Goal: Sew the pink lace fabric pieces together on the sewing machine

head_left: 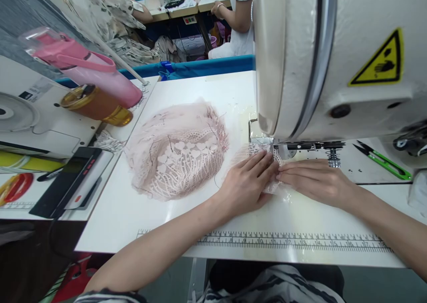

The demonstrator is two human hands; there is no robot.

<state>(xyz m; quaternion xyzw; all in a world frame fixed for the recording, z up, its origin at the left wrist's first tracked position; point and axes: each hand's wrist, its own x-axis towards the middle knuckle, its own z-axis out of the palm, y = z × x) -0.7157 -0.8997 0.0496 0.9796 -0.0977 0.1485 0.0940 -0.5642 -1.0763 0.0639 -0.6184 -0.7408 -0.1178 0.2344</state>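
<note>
A pale pink lace piece [275,186] lies under the needle area of a white sewing machine [300,63]. My left hand [248,181] rests on this lace, palm down, with its fingers stretched toward the presser foot. Close beside it, my right hand [316,181] has its fingers pressed together at the lace's right edge, the fingertips pinching it. The two hands' fingertips nearly meet. To the left sits a heap of pale pink lace pieces [176,152] with loose threads. My fingers hide much of the lace at the needle.
Green thread snips [383,161] lie right of the needle. A ruler strip [260,241] runs along the front of the white table [110,223]. At left are a pink bottle [90,69], an amber cup [96,105] and a black control box [66,181]. Two people sit beyond.
</note>
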